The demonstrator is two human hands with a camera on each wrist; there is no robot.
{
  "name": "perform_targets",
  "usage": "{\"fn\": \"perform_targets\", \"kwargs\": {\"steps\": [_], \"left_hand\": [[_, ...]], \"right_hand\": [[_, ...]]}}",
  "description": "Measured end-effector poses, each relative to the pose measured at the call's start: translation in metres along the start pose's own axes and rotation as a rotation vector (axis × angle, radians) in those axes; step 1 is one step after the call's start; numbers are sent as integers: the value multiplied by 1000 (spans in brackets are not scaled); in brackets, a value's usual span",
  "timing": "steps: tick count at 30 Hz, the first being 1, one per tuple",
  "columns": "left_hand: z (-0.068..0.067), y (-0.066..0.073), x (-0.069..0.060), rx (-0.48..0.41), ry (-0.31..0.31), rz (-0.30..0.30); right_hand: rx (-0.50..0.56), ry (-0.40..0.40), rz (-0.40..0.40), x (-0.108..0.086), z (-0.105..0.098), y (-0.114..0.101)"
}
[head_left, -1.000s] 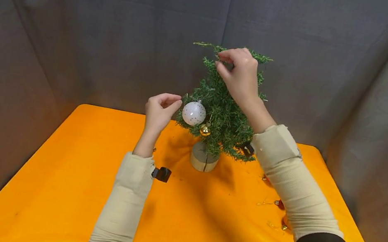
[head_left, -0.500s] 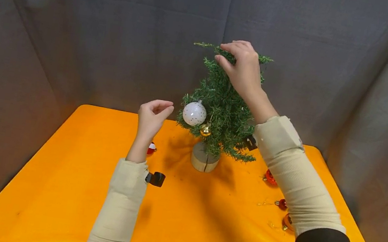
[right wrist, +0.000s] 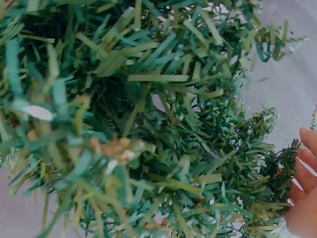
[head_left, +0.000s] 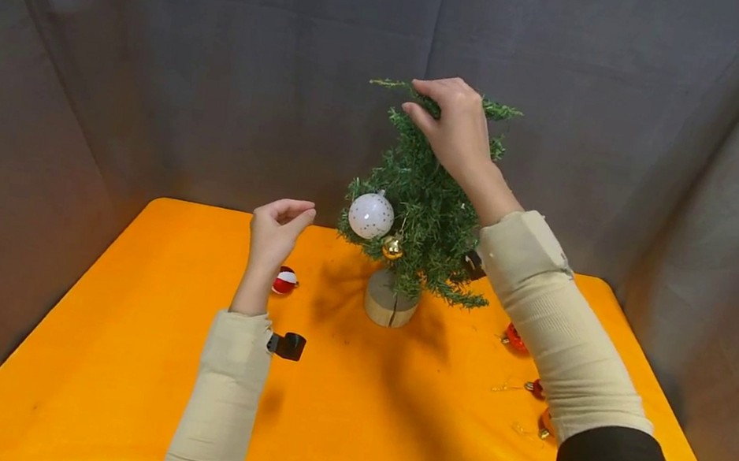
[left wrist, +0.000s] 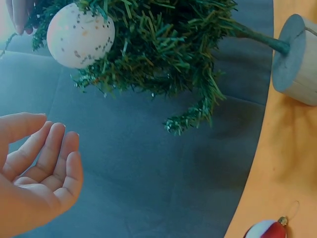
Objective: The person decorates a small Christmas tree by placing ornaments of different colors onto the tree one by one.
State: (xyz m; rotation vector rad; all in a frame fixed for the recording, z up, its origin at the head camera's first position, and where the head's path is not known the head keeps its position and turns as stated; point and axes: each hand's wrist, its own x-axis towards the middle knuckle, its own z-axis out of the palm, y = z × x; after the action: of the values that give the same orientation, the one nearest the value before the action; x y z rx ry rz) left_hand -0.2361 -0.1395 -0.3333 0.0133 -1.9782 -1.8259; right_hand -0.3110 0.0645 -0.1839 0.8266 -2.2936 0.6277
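A small artificial Christmas tree [head_left: 432, 192] stands on a round wooden base [head_left: 390, 305]. From its left side hangs a white speckled bauble [head_left: 371, 216], with a small gold bauble [head_left: 392, 247] just below. My left hand [head_left: 274, 236] is raised to the left of the tree, apart from it; the left wrist view shows its palm bare and fingers loosely bent. At the treetop, my right hand [head_left: 460, 124] touches the greenery, thumb and fingers apart in the head view. In the right wrist view, branches partly cover the right hand's fingers [right wrist: 304, 173].
A red-and-white bauble [head_left: 285, 281] lies on the orange tabletop [head_left: 136, 307] beside my left wrist. Several red and orange baubles, including a red one [head_left: 515, 338], lie at the right, partly behind my right sleeve. Grey curtains [head_left: 220, 81] enclose the back and sides.
My left hand has drawn away from the white bauble, moving left and down, which uncovers the red-and-white bauble. My right hand has stayed at the treetop, its thumb and fingers spreading slightly.
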Motion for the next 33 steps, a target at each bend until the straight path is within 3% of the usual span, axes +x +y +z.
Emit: {"fn": "perform_targets", "kwargs": {"steps": [10, 21, 27, 33], "left_hand": [[-10, -15, 1, -2, 13, -112], [-19, -46, 5, -72, 65, -132], [-22, -68, 7, -12, 58, -182], [-23, -83, 7, 4, 44, -187]], "right_hand": [[5, -12, 31, 6, 0, -5], [28, -11, 39, 7, 1, -4], [49, 20, 25, 4, 4, -2], [69, 18, 41, 4, 5, -1]]}}
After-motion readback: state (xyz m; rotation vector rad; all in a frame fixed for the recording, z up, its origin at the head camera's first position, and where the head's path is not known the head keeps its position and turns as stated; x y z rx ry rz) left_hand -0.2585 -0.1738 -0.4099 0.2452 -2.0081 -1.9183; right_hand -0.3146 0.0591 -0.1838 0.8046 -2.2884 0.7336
